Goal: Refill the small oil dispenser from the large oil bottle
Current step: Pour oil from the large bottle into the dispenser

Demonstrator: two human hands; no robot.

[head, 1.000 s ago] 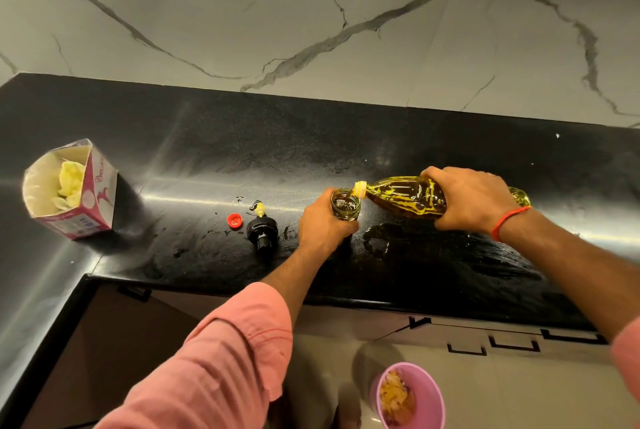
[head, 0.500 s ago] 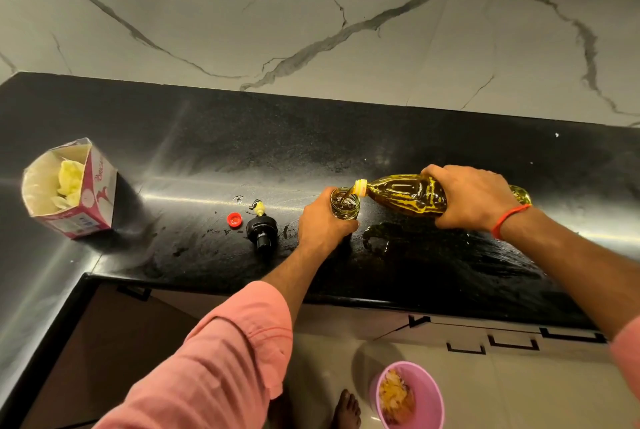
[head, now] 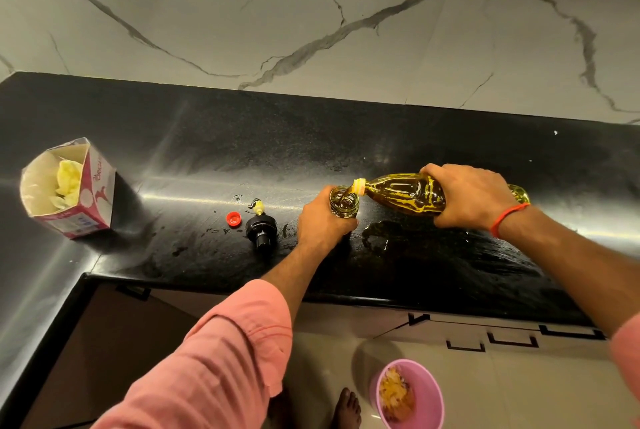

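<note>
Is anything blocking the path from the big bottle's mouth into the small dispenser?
Nothing visible. The large oil bottle, tilted by the right hand, has its neck right at the open mouth of the small dispenser, gripped by the left hand. The dispenser's black top lies aside.

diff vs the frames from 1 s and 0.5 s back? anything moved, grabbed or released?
Almost nothing. The right hand keeps the large oil bottle tipped, neck over the small oil dispenser; the left hand keeps its grip on the dispenser. No grab, no release. A bare foot has come into view on the floor. The red cap, black pump top, carton and pink bowl stayed put.
</note>
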